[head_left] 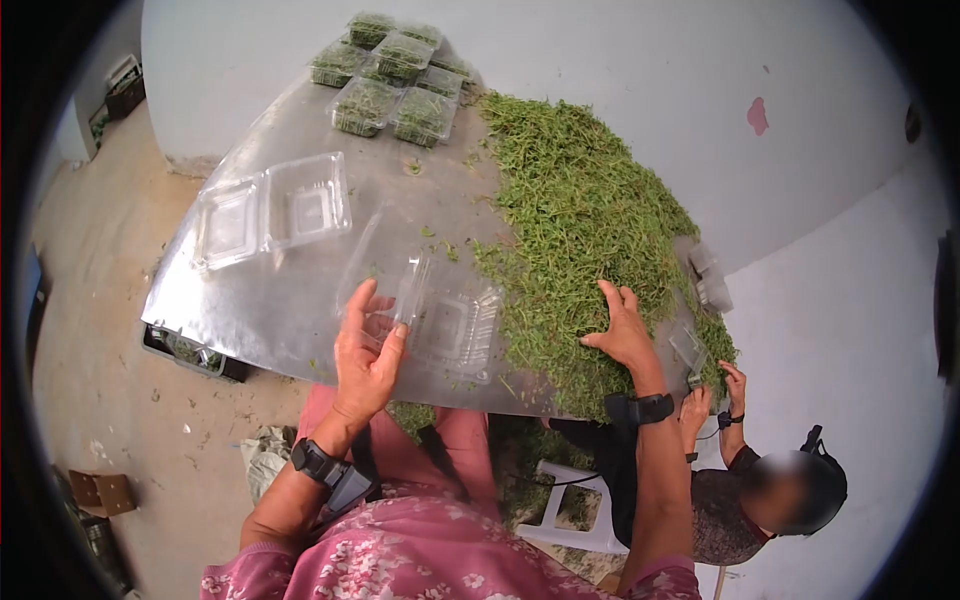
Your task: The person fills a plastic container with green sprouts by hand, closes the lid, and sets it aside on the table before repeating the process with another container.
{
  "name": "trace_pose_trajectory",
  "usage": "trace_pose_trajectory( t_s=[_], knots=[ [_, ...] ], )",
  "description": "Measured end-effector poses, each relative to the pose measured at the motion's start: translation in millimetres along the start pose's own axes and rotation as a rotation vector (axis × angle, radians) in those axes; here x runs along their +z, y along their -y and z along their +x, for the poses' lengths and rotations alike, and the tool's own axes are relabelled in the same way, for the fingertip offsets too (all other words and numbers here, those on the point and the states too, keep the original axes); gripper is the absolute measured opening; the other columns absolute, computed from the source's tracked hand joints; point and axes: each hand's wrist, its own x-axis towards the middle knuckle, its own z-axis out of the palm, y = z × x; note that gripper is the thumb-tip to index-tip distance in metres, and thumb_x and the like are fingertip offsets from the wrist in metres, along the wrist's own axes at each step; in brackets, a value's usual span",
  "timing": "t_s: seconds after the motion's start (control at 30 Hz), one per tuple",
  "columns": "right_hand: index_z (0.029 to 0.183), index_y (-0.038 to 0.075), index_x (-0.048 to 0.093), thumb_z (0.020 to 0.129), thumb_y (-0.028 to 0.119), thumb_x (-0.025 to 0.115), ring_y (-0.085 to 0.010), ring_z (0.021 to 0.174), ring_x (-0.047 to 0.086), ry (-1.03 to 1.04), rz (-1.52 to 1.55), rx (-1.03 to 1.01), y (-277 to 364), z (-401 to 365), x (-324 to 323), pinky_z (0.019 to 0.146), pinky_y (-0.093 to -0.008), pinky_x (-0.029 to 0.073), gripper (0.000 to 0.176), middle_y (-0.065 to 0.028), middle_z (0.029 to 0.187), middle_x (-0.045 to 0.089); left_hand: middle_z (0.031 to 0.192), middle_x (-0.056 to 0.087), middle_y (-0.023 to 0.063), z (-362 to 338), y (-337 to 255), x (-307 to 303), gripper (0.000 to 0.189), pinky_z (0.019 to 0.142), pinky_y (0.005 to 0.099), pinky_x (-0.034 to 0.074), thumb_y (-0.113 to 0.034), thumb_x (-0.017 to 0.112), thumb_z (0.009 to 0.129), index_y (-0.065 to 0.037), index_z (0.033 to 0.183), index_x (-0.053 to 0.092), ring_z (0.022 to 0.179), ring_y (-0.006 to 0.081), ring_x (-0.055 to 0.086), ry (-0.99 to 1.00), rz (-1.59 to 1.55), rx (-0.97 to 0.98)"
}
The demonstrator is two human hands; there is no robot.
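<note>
My left hand (pixel 367 355) is at the near side of a clear plastic clamshell container (pixel 458 325), thumb and curled fingers around the edge of its raised, see-through lid. The container's tray lies on the metal table between my hands, with no greens visible in it. My right hand (pixel 625 335) rests at the near part of a big heap of cut green stems and leaves (pixel 575 210). Its thumb and fingers are spread apart, and nothing shows between them.
Another opened clamshell (pixel 270 210) lies on the metal table (pixel 260 310) at left. Several filled boxes (pixel 365 105) are stacked at the far end. To the right, a co-worker (pixel 725 500) has both hands by a clear container (pixel 688 347). A white stool (pixel 570 510) stands below.
</note>
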Motion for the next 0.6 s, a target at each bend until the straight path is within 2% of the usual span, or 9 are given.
trace_pose_trajectory(
  t_s=[0.07, 0.17, 0.27, 0.37, 0.47, 0.5, 0.6],
  knots=[
    [0.136, 0.020, 0.051, 0.078, 0.014, 0.078, -0.0434, 0.120, 0.054, -0.005, -0.024, 0.007, 2.1, 2.8, 5.1, 0.091, -0.0557, 0.052, 0.064, -0.0224, 0.147, 0.036, 0.120, 0.054, 0.0154, 0.0, -1.0, -0.2, 0.063, 0.065, 0.0256, 0.052, -0.006, 0.061, 0.091, 0.000, 0.146, 0.031, 0.086, 0.0150, 0.061, -0.023, -0.009, -0.003],
    [0.114, 0.012, 0.063, 0.082, 0.010, 0.074, -0.0368, 0.100, 0.064, 0.005, 0.108, -0.047, -39.3, 26.5, 18.8, 0.075, -0.0529, 0.053, 0.034, -0.0191, 0.123, 0.059, 0.113, 0.061, 0.0147, 0.2, -6.6, 4.3, 0.061, 0.072, 0.0274, 0.053, -0.001, 0.062, 0.088, 0.001, 0.144, 0.037, 0.083, 0.0143, 0.062, -0.079, -0.034, -0.009],
    [0.094, 0.005, 0.065, 0.084, 0.013, 0.073, -0.0284, 0.077, 0.064, -0.230, 0.119, -0.015, -17.5, 16.5, -12.0, 0.061, -0.0465, 0.048, 0.015, -0.0133, 0.087, 0.068, 0.116, 0.059, 0.0153, -0.6, -5.5, 2.8, 0.061, 0.069, 0.0269, 0.053, -0.003, 0.061, 0.090, 0.001, 0.144, 0.035, 0.084, 0.0148, 0.062, -0.070, -0.013, -0.009],
    [0.093, 0.003, 0.065, 0.087, 0.017, 0.070, -0.0205, 0.059, 0.060, -0.347, 0.104, -0.031, -30.5, 19.4, -35.0, 0.054, -0.0397, 0.044, 0.016, -0.0105, 0.073, 0.066, 0.121, 0.053, 0.0162, -1.3, -0.6, 1.0, 0.061, 0.062, 0.0249, 0.053, -0.006, 0.060, 0.092, 0.000, 0.146, 0.032, 0.087, 0.0157, 0.063, -0.029, 0.038, 0.005],
    [0.090, 0.001, 0.064, 0.088, 0.021, 0.070, -0.0146, 0.055, 0.059, -0.328, 0.251, 0.117, 2.3, 4.0, -59.6, 0.052, -0.0346, 0.043, 0.020, -0.0112, 0.068, 0.063, 0.121, 0.054, 0.0167, -0.8, -1.1, 1.2, 0.061, 0.062, 0.0251, 0.054, -0.005, 0.060, 0.092, 0.000, 0.146, 0.032, 0.087, 0.0158, 0.063, -0.026, 0.045, 0.005],
    [0.093, 0.001, 0.065, 0.088, 0.023, 0.071, -0.0115, 0.051, 0.058, -0.330, 0.264, 0.100, -0.1, 4.9, -56.8, 0.050, -0.0324, 0.044, 0.023, -0.0099, 0.072, 0.065, 0.121, 0.054, 0.0167, -0.9, -0.1, 0.8, 0.061, 0.062, 0.0251, 0.054, -0.005, 0.060, 0.092, 0.000, 0.146, 0.032, 0.087, 0.0158, 0.063, -0.027, 0.044, 0.006],
    [0.110, 0.001, 0.063, 0.088, 0.023, 0.071, -0.0169, 0.073, 0.067, -0.159, 0.359, 0.144, -3.3, 6.9, -47.0, 0.063, -0.0341, 0.052, 0.032, -0.0138, 0.096, 0.068, 0.121, 0.054, 0.0166, -1.5, -3.2, 1.4, 0.061, 0.063, 0.0251, 0.053, -0.004, 0.059, 0.091, 0.000, 0.146, 0.032, 0.087, 0.0156, 0.062, -0.034, 0.013, -0.018]
  ],
)
